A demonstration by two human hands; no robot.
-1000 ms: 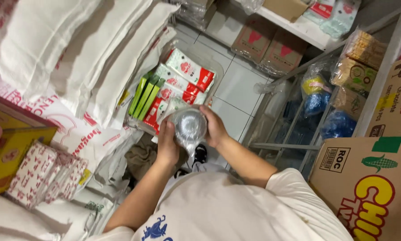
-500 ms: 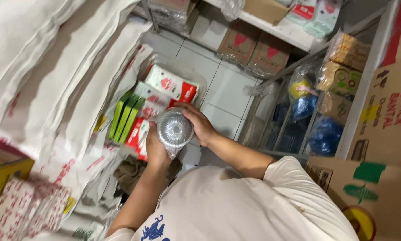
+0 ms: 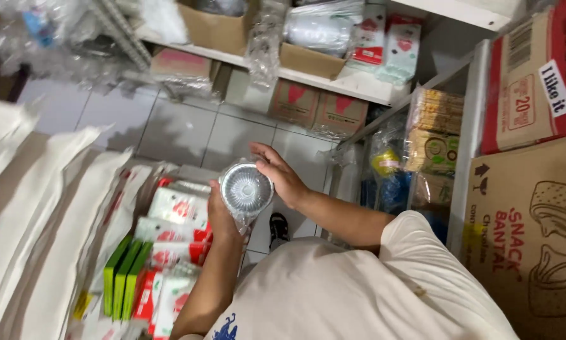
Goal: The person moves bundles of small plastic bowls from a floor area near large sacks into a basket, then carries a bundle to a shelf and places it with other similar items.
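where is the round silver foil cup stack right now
In the head view, the plastic-wrapped round silver foil cup stack sits centre frame, held between the left hand and right hand, above the red-and-white packets.

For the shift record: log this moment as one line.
left hand: under stack of foil cups in clear wrap | right hand: grips its side | below: red-white packets, green boxes

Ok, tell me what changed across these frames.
The view swung from the white sacks toward the shelf and cardboard boxes. Left hand and right hand kept holding the wrapped stack of round foil cups; the grip stayed the same.
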